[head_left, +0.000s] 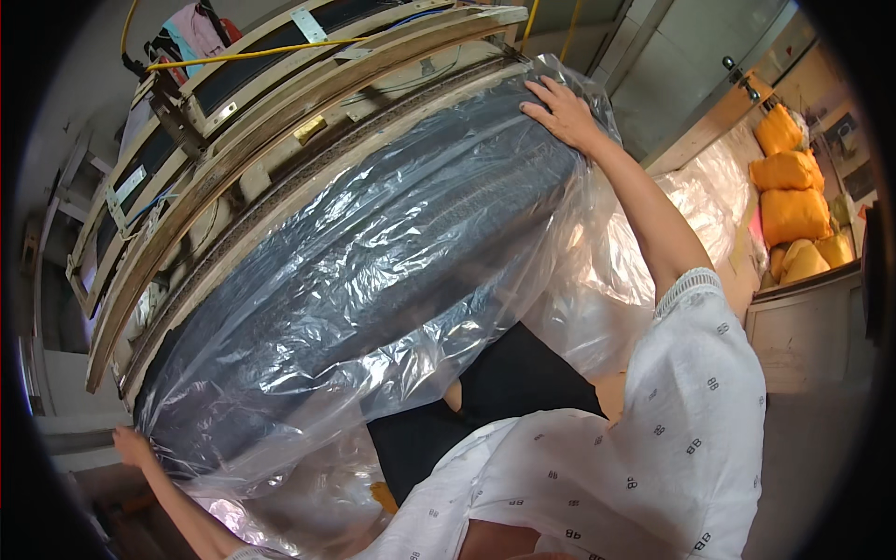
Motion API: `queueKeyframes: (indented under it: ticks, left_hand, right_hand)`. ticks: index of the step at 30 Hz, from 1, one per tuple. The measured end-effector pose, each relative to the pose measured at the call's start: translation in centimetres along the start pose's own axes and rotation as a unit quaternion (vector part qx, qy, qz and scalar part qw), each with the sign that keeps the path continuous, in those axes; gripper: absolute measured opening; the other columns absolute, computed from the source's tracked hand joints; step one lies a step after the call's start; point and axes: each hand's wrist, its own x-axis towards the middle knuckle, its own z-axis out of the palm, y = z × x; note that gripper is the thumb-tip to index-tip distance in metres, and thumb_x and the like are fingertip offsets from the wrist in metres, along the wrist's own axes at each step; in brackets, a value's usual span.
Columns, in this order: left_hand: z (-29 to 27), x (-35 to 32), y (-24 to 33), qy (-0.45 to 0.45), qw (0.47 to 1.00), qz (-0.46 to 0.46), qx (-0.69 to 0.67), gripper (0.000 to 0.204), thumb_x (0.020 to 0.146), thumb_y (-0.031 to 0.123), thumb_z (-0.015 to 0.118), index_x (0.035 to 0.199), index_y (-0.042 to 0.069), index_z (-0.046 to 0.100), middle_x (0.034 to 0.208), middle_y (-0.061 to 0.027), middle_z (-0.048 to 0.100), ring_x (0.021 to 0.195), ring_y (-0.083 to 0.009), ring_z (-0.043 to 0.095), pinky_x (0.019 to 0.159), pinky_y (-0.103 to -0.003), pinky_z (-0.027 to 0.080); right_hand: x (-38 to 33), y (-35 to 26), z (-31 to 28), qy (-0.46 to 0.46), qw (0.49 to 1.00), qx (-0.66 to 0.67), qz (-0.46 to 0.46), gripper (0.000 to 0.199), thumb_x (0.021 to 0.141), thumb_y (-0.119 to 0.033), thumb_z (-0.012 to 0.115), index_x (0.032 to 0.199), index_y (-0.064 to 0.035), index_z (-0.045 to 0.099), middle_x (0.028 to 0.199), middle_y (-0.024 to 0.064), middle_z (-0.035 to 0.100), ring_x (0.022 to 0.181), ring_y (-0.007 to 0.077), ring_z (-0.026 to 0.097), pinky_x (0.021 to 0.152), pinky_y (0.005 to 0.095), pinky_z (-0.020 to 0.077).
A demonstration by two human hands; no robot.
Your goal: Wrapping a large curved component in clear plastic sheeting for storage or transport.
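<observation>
A clear plastic sheet point(345, 271) lies wrinkled over a long dark rounded surface, which shows through it. My right hand point(563, 117) rests at the far right end of the sheet, fingers spread and extended over the plastic. At the opposite, near left end, my left hand point(133, 446) is beside the sheet's corner. Its fingers are small and partly hidden, so their grip is unclear. Loose plastic hangs down on my side, against my black shorts point(495, 401).
Behind the sheet stands a curved wooden frame point(271, 154) with metal brackets and a yellow cable point(252, 57). More crumpled plastic point(607, 271) lies to the right. Orange bundles point(793, 215) are stacked on a ledge at the far right, near a door handle point(742, 79).
</observation>
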Motion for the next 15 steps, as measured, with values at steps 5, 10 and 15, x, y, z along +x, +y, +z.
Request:
queueKeyframes:
  ticks: [5,10,15]
  left_hand:
    - [-20.4,-12.5,21.1,-0.085,0.814,0.318,-0.478,0.030,0.093,0.022,0.045,0.114,0.003,0.055,0.109,-0.0130,0.056,0.101,-0.0279,0.052,0.092,-0.033,0.037]
    - [-21.5,-16.2,29.2,0.095,0.836,0.357,-0.405,0.031,0.092,0.022,0.046,0.118,0.008,0.054,0.114,-0.0147,0.052,0.106,-0.0301,0.047,0.091,-0.037,0.035]
    - [-19.4,-13.3,29.8,0.116,0.829,0.364,-0.409,0.032,0.093,0.023,0.043,0.119,0.006,0.053,0.112,-0.0158,0.051,0.103,-0.0301,0.048,0.090,-0.038,0.035]
  right_hand:
    - [0.2,0.3,0.6,0.025,0.997,-0.018,-0.067,0.051,0.087,-0.049,0.043,0.130,-0.0226,0.045,0.135,0.0129,0.040,0.122,0.0304,0.038,0.096,0.0436,0.0323]
    - [1.7,7.6,-2.2,-0.037,0.982,0.155,-0.106,0.050,0.090,-0.043,0.041,0.126,-0.0077,0.047,0.126,0.0188,0.048,0.119,0.0305,0.043,0.098,0.0350,0.0338]
    - [-8.3,22.6,3.4,-0.127,0.964,-0.018,0.234,0.041,0.082,-0.040,0.052,0.104,-0.0064,0.061,0.097,0.0158,0.063,0.088,0.0290,0.061,0.074,0.0389,0.0484]
